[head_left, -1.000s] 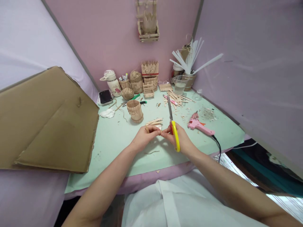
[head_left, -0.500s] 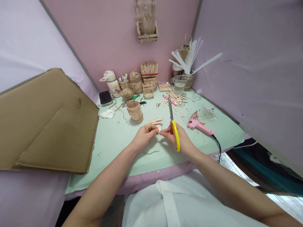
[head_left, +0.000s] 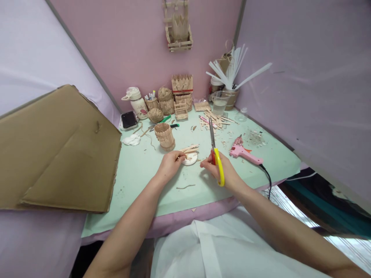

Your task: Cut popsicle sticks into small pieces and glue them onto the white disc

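My left hand (head_left: 170, 166) is at the left edge of a small round white dish (head_left: 189, 162), fingertips pinched together; what they hold is too small to make out. Small wooden bits and several wooden sticks (head_left: 189, 149) lie on and behind the dish. To its right, my right hand (head_left: 218, 166) holds a pair of scissors (head_left: 219, 170) with yellow and red handles, the closed blades pointing away from me. Its thumb and forefinger are close together in front. Beyond my left hand stands a cup covered in wooden sticks (head_left: 164, 137).
A pink glue gun (head_left: 245, 152) with a black cord lies right. Loose sticks (head_left: 217, 120), a plastic cup of liquid (head_left: 219, 103), twine balls (head_left: 155, 115), a bottle (head_left: 137, 103) and a phone (head_left: 129, 120) are at the back. Cardboard (head_left: 60, 154) leans left.
My hands have moved apart: the left went left to the dish's edge, the right moved slightly right with the scissors. More of the white dish shows now.
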### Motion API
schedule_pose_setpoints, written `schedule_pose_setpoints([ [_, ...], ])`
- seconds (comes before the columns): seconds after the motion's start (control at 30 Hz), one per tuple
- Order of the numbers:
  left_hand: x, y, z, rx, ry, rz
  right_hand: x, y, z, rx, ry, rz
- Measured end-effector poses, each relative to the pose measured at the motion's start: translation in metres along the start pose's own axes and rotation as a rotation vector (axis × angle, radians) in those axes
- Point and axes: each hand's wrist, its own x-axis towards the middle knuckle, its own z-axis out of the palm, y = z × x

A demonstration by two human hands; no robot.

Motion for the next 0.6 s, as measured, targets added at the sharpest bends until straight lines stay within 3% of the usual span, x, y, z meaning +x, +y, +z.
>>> schedule_pose_setpoints([
  [0.13, -0.002, 0.005, 0.000, 0.043, -0.003, 0.019, -0.002, 0.001, 0.000, -0.003, -0.016, -0.005],
  [0.23, -0.007, 0.015, -0.002, -0.104, -0.039, -0.049, -0.002, 0.002, 0.001, -0.020, 0.003, -0.016],
  [0.3, -0.012, 0.023, -0.005, -0.362, -0.201, -0.130, -0.001, 0.003, 0.002, -0.028, 0.015, -0.021],
  [0.4, -0.019, 0.031, -0.007, -0.691, -0.548, -0.234, -0.001, 0.002, 0.004, -0.037, 0.049, -0.051],
  [0.5, -0.024, 0.032, -0.004, -0.793, -0.801, -0.301, -0.001, 0.001, 0.005, -0.027, 0.085, -0.132],
  [0.6, -0.027, 0.030, 0.004, -0.773, -0.941, -0.325, -0.005, -0.001, 0.007, 0.023, 0.060, -0.158],
])
